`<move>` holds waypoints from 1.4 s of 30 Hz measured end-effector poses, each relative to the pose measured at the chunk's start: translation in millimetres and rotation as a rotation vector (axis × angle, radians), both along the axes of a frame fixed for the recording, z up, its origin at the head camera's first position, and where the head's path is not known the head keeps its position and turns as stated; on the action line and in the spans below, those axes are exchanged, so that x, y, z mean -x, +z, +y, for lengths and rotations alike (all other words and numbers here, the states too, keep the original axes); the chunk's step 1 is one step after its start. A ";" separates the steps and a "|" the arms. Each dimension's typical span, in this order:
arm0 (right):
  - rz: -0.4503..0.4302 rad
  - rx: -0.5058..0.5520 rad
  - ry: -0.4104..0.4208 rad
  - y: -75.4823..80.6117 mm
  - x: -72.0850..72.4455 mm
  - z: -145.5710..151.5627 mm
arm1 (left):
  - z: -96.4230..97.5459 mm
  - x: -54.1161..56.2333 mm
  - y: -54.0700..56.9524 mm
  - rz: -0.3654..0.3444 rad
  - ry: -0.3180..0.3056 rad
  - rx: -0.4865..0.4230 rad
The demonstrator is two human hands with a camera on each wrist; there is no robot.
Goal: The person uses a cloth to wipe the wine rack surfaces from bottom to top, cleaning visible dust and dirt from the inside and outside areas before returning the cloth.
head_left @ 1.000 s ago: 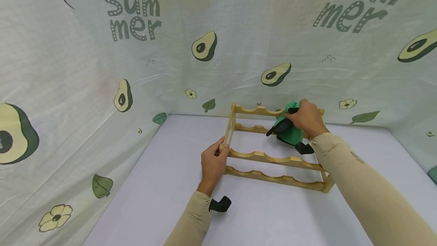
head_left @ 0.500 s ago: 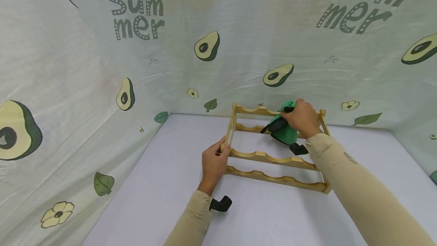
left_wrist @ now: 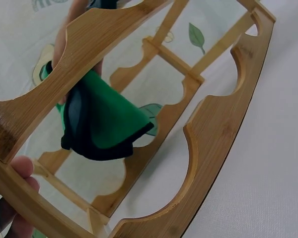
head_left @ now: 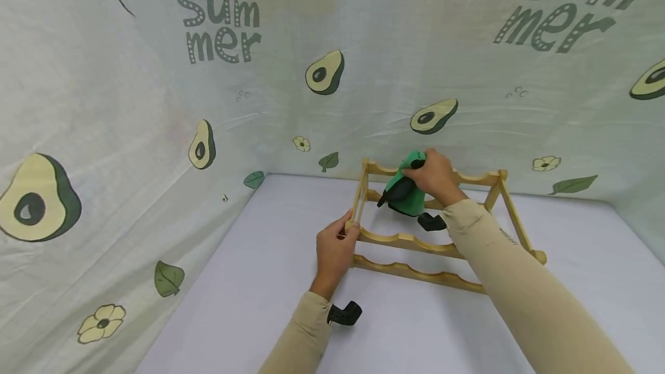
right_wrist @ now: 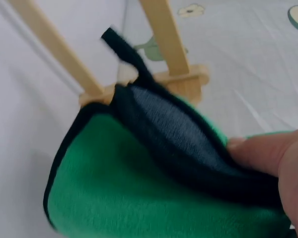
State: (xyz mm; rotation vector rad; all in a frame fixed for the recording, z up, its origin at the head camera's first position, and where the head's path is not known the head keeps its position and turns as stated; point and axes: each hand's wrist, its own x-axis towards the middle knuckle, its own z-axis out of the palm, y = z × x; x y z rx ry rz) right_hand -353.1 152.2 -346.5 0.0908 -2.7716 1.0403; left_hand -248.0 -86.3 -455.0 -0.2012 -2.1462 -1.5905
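A wooden bottle rack (head_left: pixel 405 241) with scalloped rails stands on the white table. My left hand (head_left: pixel 334 255) grips its front left corner; in the left wrist view, fingertips (left_wrist: pixel 22 166) show around the wood. At the rack's back upper rail, my right hand (head_left: pixel 436 176) holds a bunched green cleaning cloth (head_left: pixel 414 202) with a dark grey side and black edging. Its lower part hangs loose inside the rack in the left wrist view. The right wrist view shows the thumb (right_wrist: pixel 263 151) pressing on the folded cloth (right_wrist: pixel 114 183). The hand hides part of the back rail.
A pale curtain (head_left: pixel 280 114) printed with avocados, leaves and lettering hangs behind and to the left of the table (head_left: pixel 249 281). Black wrist-camera mounts (head_left: pixel 347 313) stick out by both cuffs. The right sleeve (head_left: pixel 519 281) crosses over the rack's front right part.
My right hand has moved left along the back upper rail with the cloth, uncovering the rack's right end. The left hand keeps its grip on the corner. The head view has shifted slightly.
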 end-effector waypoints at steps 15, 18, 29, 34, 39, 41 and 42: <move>-0.006 0.075 0.090 -4.4 13.5 -42.3 | 3.5 -1.3 -3.6 0.026 0.012 -0.036; -0.022 0.064 0.122 -5.7 17.8 -52.2 | 4.0 -1.3 -4.0 0.024 0.002 -0.049; 0.011 -0.021 0.233 -6.4 29.4 -73.3 | 4.4 0.2 -4.0 0.043 0.013 -0.034; 0.038 -0.008 0.259 -9.5 28.0 -69.9 | 3.9 -0.7 -3.5 0.030 0.022 -0.022; 0.069 0.000 0.253 -13.9 27.7 -66.7 | 3.6 -1.5 -2.8 0.024 0.024 0.000; 0.083 -0.011 0.247 -14.7 28.1 -66.3 | 3.4 -1.2 -2.2 0.026 0.032 0.020; 0.089 -0.020 0.243 -14.8 28.4 -66.1 | 3.4 -1.0 -2.0 0.025 0.036 0.031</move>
